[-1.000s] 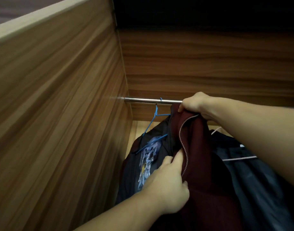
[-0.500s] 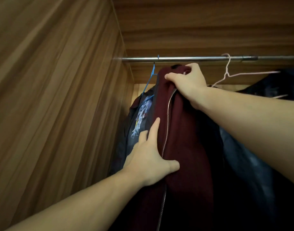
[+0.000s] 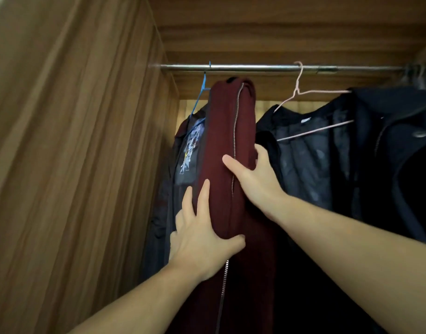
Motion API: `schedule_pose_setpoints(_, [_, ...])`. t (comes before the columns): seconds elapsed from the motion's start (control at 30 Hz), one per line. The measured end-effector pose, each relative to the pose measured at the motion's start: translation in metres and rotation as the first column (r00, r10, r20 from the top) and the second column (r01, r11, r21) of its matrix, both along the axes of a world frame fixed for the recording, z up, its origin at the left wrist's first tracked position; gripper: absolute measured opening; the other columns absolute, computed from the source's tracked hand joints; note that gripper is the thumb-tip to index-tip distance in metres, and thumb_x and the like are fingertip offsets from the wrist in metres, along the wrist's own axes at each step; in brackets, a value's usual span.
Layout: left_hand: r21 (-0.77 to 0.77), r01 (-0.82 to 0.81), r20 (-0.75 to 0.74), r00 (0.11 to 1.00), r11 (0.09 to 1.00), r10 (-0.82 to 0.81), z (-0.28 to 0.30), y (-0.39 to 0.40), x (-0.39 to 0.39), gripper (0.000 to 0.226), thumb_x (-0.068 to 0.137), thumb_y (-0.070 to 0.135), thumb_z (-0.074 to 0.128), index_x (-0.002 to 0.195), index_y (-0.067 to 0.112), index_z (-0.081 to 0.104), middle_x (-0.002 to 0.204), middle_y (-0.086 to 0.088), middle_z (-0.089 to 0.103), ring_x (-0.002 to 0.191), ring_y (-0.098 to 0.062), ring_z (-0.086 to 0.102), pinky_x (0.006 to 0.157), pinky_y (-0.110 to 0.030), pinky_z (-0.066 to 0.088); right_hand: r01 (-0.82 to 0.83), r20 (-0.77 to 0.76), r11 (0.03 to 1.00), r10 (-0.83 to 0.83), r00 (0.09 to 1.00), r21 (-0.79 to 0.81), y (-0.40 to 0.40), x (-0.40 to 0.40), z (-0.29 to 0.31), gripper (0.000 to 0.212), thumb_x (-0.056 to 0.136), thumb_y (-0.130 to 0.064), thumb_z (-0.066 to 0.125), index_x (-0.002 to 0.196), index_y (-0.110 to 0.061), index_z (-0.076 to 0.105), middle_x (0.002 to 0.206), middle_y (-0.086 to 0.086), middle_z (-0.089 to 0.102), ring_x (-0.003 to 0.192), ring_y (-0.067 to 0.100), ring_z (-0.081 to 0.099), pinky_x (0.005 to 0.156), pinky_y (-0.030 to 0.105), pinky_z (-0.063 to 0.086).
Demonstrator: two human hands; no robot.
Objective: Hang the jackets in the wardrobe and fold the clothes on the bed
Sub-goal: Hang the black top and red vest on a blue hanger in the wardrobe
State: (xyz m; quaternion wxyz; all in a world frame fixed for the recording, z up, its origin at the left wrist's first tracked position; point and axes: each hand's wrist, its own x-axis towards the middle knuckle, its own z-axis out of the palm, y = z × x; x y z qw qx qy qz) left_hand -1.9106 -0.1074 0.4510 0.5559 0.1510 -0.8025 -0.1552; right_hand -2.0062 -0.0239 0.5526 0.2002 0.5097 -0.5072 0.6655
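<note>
A maroon zip jacket (image 3: 221, 131) hangs in the wardrobe just under the metal rail (image 3: 255, 67); its hanger is hidden inside the cloth. My left hand (image 3: 202, 235) holds the jacket's left side, fingers pointing up along the cloth and thumb wrapped across the front near the zip. My right hand (image 3: 253, 179) grips the right side higher up, thumb on the front and fingers hidden behind the jacket.
A dark jacket with a pale print (image 3: 190, 150) hangs on a blue hanger (image 3: 202, 92) to the left. A pale wire hanger (image 3: 301, 92) carries a dark navy jacket (image 3: 315, 165) on the right. The wardrobe's wooden side wall (image 3: 86, 165) stands close on the left.
My right hand has come down from the maroon jacket's collar to its middle. My left hand now clasps the jacket's side with the thumb across the front. The view has tilted up.
</note>
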Motion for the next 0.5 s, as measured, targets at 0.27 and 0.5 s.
schedule_pose_setpoints(0.27, [0.032, 0.079, 0.070, 0.994, 0.996, -0.081, -0.030, 0.031, 0.054, 0.118, 0.062, 0.064, 0.068, 0.143, 0.052, -0.016, 0.157, 0.018, -0.013, 0.146, -0.021, 0.008, 0.113, -0.049, 0.025, 0.322, -0.011, 0.894, -0.336, 0.942, 0.313, 0.050, 0.068, -0.059, 0.083, 0.079, -0.046, 0.069, 0.148, -0.027, 0.027, 0.139, 0.002, 0.048, 0.120, 0.019, 0.054, 0.103, 0.037, 0.043])
schedule_pose_setpoints(0.5, [0.035, 0.136, 0.224, 0.964, 0.990, -0.140, -0.064, 0.059, 0.125, 0.108, 0.075, 0.052, 0.071, 0.150, 0.044, -0.007, 0.161, 0.007, -0.007, 0.147, -0.023, 0.004, 0.115, -0.049, 0.022, 0.379, -0.025, 0.801, -0.416, 0.909, 0.464, 0.106, 0.132, -0.117, 0.073, 0.081, -0.043, 0.067, 0.143, -0.026, 0.033, 0.133, 0.002, 0.052, 0.112, 0.017, 0.058, 0.097, 0.034, 0.049])
